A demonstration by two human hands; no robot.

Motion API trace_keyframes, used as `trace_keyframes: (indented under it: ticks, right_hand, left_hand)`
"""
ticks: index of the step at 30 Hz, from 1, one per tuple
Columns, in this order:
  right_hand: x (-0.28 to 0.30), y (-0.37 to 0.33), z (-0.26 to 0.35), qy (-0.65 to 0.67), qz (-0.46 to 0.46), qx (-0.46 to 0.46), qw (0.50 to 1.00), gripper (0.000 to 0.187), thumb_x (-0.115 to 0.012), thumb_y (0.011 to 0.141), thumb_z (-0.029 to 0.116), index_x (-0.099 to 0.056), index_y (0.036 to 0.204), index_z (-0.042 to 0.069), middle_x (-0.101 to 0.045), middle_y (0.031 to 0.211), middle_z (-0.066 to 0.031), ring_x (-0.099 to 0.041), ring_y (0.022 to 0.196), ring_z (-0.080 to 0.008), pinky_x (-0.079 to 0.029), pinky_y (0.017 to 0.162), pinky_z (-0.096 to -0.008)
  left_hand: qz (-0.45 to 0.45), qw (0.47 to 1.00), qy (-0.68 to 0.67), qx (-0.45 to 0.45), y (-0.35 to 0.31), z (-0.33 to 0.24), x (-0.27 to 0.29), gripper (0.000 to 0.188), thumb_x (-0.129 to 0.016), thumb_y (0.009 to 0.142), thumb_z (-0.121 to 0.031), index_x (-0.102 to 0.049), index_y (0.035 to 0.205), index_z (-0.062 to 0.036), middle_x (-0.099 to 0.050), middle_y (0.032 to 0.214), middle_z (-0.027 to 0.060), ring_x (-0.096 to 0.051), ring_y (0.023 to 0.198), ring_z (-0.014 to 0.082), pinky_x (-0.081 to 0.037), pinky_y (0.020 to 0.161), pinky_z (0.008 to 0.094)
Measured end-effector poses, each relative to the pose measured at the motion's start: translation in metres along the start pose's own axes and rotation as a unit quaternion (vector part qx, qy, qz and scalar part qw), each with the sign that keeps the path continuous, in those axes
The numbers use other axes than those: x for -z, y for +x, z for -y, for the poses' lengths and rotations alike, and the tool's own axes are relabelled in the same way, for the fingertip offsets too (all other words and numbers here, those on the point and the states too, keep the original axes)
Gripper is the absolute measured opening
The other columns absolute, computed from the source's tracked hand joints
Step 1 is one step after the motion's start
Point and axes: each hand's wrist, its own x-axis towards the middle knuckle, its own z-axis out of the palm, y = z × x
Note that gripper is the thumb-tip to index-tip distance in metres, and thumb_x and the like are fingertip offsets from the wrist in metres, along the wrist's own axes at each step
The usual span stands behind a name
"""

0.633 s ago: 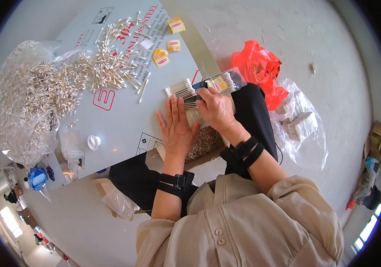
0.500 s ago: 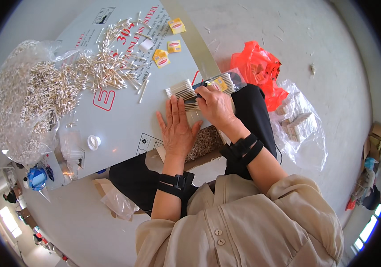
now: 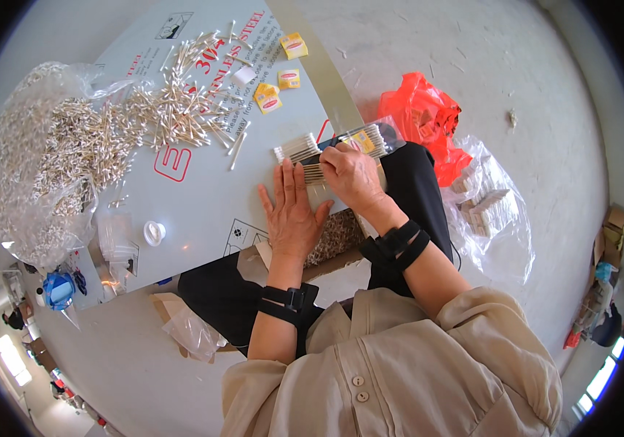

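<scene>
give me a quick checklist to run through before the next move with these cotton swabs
1. Left hand flat on the row of swabs, pinning it: ok.
2. Right hand on the clear sleeve at the row's end: ok.
3. Swab tips even at the far edge: cannot tell, partly hidden by the fingers.
4. Yellow labels within reach on the board: ok.
5. Loose swabs kept off the row: ok, they lie apart.
6. Sleeve mouth open: cannot tell.

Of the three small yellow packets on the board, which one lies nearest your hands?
The lowest yellow packet, left of the other two and closest to the right hand.
</scene>
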Motion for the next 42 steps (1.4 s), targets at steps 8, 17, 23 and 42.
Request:
trace_keyframes:
  ticks: [8,17,23,42]
  right_hand:
    - [0.002,0.009,0.005,0.017,-0.008,-0.035,0.999,0.01,-0.064,0.082,0.012,-0.069,0.09,0.009,-0.065,0.083,-0.0111,-0.064,0.083,-0.0349,-0.053,0.072,-0.044]
    - [-0.004,0.016,0.002,0.045,-0.059,-0.02,0.997,0.005,-0.067,0.081,0.012,-0.069,0.082,0.008,-0.062,0.079,-0.0104,-0.064,0.075,-0.0328,-0.051,0.065,-0.042]
    - [-0.003,0.034,-0.003,0.049,-0.045,0.044,0.997,0.005,-0.067,0.081,0.012,-0.07,0.085,0.009,-0.062,0.084,-0.0081,-0.064,0.076,-0.031,-0.052,0.065,-0.0403]
    - [-0.01,0.036,-0.008,0.024,0.012,0.089,0.996,0.005,-0.067,0.079,0.012,-0.065,0.077,0.008,-0.059,0.083,-0.0073,-0.063,0.078,-0.0304,-0.051,0.066,-0.0403]
  left_hand:
    - [0.003,1.0,0.0,0.002,0.0,0.0,0.001,0.087,-0.065,0.085,-0.046,-0.028,0.151,-0.0031,-0.02,0.16,0.0133,-0.014,0.149,0.0289,-0.006,0.118,0.0574]
    - [0.003,1.0,-0.004,0.0,-0.001,0.0,0.0,0.088,-0.064,0.086,-0.045,-0.023,0.152,-0.0028,-0.021,0.16,0.0132,-0.017,0.149,0.0304,-0.007,0.118,0.0573]
    - [-0.004,1.0,-0.001,-0.001,-0.001,0.001,-0.002,0.089,-0.063,0.086,-0.046,-0.022,0.152,-0.0034,-0.02,0.16,0.0133,-0.016,0.149,0.0306,-0.008,0.118,0.0576]
    - [-0.026,0.998,-0.027,-0.055,0.004,0.009,-0.004,0.09,-0.065,0.084,-0.047,-0.027,0.15,-0.0004,-0.018,0.16,0.0174,-0.014,0.149,0.0354,-0.009,0.118,0.0558]
